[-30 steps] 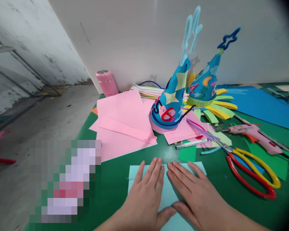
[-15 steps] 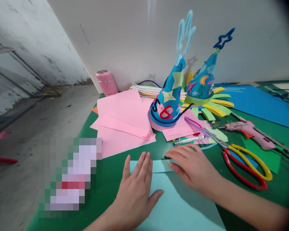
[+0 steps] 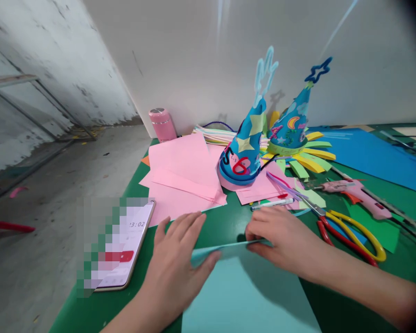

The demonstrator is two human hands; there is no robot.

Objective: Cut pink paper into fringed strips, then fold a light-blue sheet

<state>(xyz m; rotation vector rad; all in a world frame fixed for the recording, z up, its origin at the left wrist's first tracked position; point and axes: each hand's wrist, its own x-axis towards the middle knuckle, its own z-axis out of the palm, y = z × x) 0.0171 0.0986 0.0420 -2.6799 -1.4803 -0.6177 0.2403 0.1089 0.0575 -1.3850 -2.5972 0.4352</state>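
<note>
A light blue sheet of paper [image 3: 246, 296] lies on the green table, its far edge raised in a narrow fold. My left hand [image 3: 180, 259] is at the left end of that fold, thumb on the near side and fingers stretched beyond it, with the paper between them. At the right end, my right hand [image 3: 280, 236] pinches the fold between thumb and curled fingers. Just beyond my right hand lie a marker pen [image 3: 272, 204] and scissors [image 3: 353, 233] with red and yellow handles.
Two decorated blue cone hats [image 3: 244, 143] stand at the back near the wall. Pink paper sheets [image 3: 180, 159] and a pink flask [image 3: 162, 125] are behind my left hand. A phone [image 3: 135, 249] lies left, near the table edge. A pink glue gun [image 3: 360, 194] with a cord is at right.
The paper's folded strip lay flat under my hands; now its edge is lifted. My left hand has shifted left with its thumb at the fold, and my right fingers have curled around the paper.
</note>
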